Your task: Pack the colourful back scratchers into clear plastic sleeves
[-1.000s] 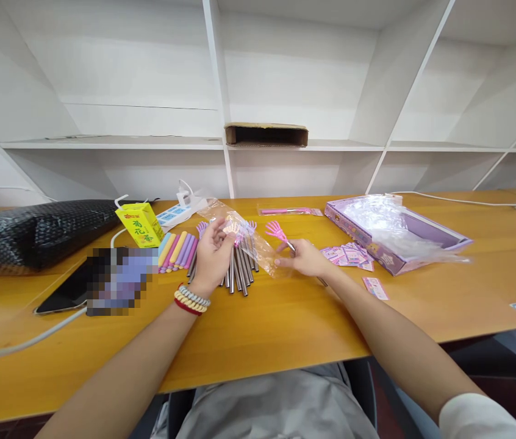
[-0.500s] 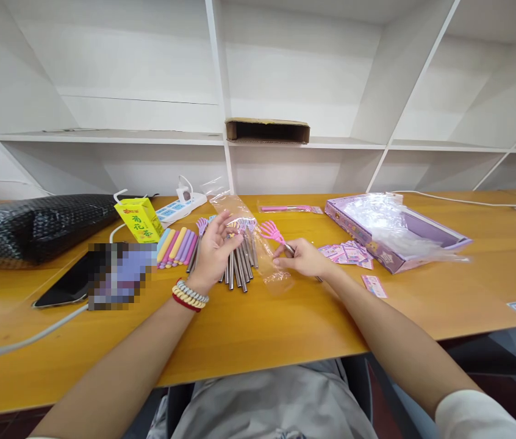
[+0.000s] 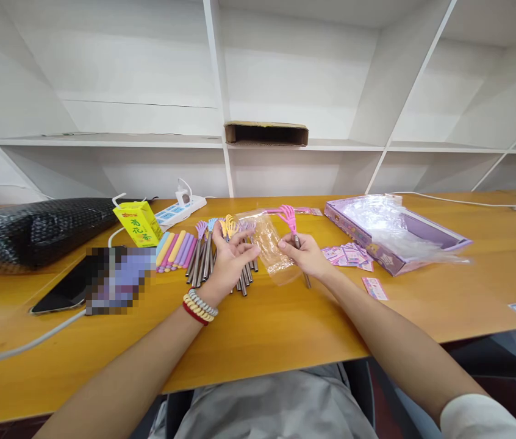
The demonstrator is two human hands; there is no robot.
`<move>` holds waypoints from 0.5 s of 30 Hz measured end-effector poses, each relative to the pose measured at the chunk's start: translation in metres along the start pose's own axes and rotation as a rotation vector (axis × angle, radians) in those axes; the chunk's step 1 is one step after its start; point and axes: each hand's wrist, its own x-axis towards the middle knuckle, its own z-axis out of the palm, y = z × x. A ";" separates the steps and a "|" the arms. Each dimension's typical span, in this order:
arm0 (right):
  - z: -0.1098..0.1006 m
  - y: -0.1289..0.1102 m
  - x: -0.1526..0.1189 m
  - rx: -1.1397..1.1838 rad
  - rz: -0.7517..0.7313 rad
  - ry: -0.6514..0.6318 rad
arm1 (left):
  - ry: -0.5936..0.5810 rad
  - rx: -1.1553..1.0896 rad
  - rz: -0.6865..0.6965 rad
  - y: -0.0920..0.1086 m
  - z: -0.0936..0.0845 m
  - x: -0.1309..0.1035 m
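Note:
My right hand is closed round the metal handle of a pink claw-shaped scratcher, its claw pointing up and away. A clear plastic bag spans the gap between my hands. At the bag's left edge, my left hand has thumb and fingers brought together on it. Under and beside my left hand lie several metal-handled scratchers with purple, blue and yellow claws. Pastel-coloured sticks are lined up to their left.
Purple box with clear bags stands at right, beside pink cards. A packaged pink item lies behind the hands. At left are a yellow drink carton, power strip, dark phone and black bubble-wrapped bundle.
My left hand has moved right and closed at the bag. The pink scratcher in my right hand has swung more upright, and the bag now lies more level between both hands.

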 end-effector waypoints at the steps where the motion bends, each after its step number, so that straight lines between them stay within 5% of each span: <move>1: 0.001 0.000 0.000 0.017 0.001 0.014 | 0.047 0.004 0.002 0.002 0.000 0.001; 4: 0.002 0.000 0.000 0.031 0.009 0.021 | 0.037 0.080 -0.089 0.008 -0.004 0.003; 12: 0.004 -0.002 -0.001 -0.005 -0.002 -0.005 | -0.385 0.404 -0.220 0.015 0.001 -0.003; 15: 0.004 -0.003 -0.003 -0.074 0.013 -0.018 | -0.338 0.500 -0.178 0.013 -0.001 -0.001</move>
